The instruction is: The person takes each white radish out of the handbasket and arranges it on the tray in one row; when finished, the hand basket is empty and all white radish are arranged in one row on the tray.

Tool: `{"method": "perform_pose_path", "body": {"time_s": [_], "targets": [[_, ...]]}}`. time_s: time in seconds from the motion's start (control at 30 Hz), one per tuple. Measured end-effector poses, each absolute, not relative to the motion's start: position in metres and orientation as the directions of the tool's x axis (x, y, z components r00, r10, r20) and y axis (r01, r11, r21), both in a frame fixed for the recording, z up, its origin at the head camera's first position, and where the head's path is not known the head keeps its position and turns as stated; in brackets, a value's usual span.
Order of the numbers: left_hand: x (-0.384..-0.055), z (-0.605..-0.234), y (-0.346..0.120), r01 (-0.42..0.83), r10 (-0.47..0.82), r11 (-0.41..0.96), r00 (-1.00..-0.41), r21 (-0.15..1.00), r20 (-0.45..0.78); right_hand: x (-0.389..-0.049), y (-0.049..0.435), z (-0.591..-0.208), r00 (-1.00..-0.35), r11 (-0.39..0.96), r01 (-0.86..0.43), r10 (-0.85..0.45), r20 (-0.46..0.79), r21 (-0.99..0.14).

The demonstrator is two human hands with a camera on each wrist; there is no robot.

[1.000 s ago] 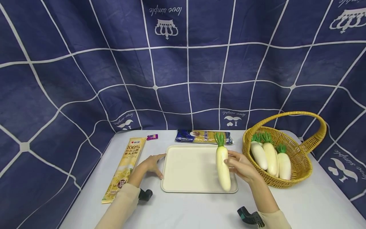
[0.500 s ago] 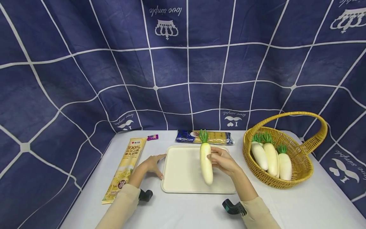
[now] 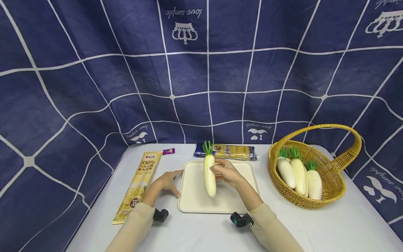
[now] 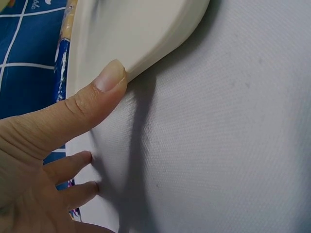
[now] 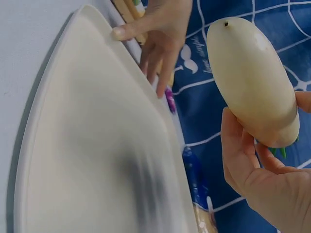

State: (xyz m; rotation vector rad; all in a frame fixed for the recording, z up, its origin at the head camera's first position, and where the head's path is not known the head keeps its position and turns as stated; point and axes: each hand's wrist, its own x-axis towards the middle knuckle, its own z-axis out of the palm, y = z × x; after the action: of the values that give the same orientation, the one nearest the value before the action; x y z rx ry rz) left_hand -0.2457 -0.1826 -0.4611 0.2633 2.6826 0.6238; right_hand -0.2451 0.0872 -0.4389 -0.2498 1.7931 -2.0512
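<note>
Cream-white, smooth and elongated, a green-topped radish [image 3: 209, 176] with a dark spot [image 5: 226, 24] at its tip is hanging over a rectangular off-white tray [image 3: 193, 196], fingers of the right hand [image 3: 228, 174] pinching it. The left hand [image 3: 165, 181] is touching the tray's left edge, fingers spread. An arch-handled golden wicker basket [image 3: 333, 183] is holding several similar radishes [image 3: 297, 175].

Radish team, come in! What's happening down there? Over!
Right hand holds one white radish above the tray. Left hand touching the tray's left edge. No obstacle seen between white radish and tray.
</note>
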Motion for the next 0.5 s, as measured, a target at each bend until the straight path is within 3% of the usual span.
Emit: {"method": "perform_pose_path", "body": {"time_s": [0.5], "targets": [[-0.248,-0.461,-0.183,0.141,0.293,0.880,-0.913,0.454,-0.284,-0.254,0.055,-0.469,-0.905,-0.092,0.266,-0.367,-0.215,-0.960]]}}
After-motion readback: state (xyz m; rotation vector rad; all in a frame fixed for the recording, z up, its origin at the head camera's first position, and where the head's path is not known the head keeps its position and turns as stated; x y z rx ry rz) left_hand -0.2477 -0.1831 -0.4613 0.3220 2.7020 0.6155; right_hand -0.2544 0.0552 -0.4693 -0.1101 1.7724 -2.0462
